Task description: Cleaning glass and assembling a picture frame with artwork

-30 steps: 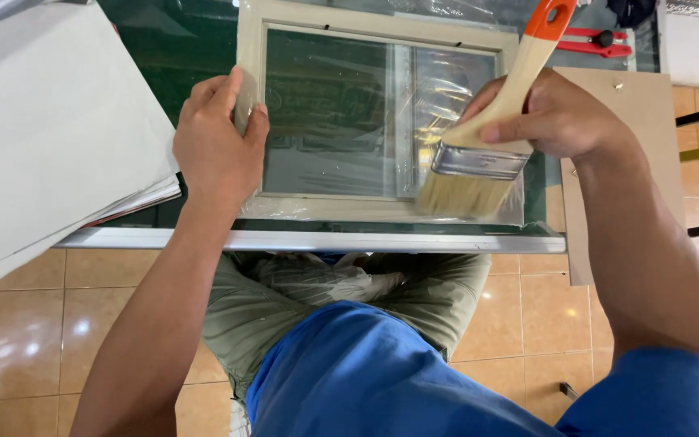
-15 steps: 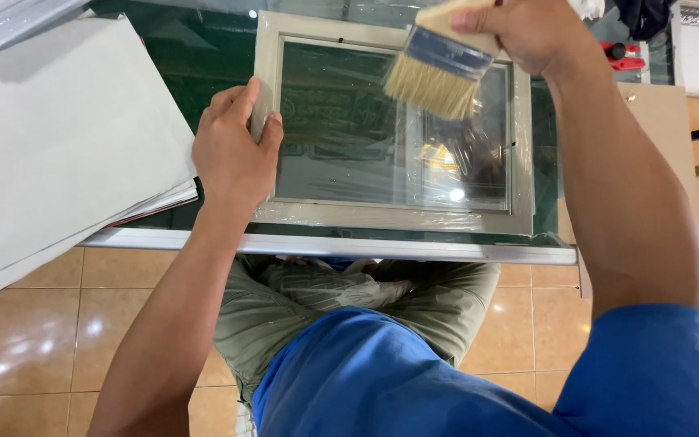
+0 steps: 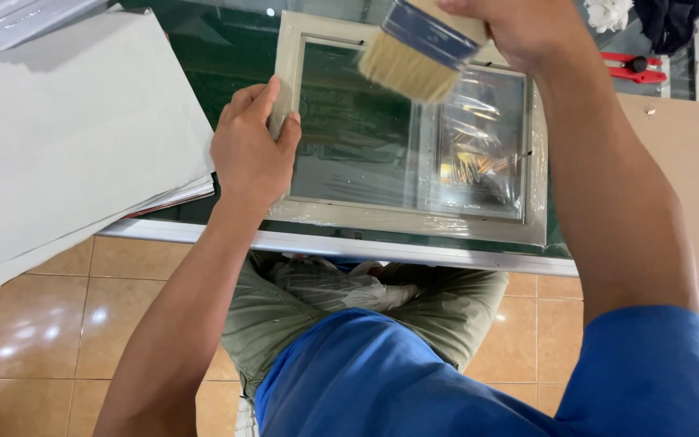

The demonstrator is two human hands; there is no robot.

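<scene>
Brush (image 3: 418, 61) moves up to frame (image 3: 414, 218) top | right hand (image 3: 527, 28) grasps brush; left hand (image 3: 248, 154) clenches frame edge | sweep lightly, hold frame steady.

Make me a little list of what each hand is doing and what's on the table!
Left hand: grips the left side of the pale beige rectangular picture frame
Right hand: holds a wide flat paintbrush with tan bristles over the frame's glass
Table: green glass tabletop
Left of frame: stacked grey boards
Far corner: red-handled tool
</scene>
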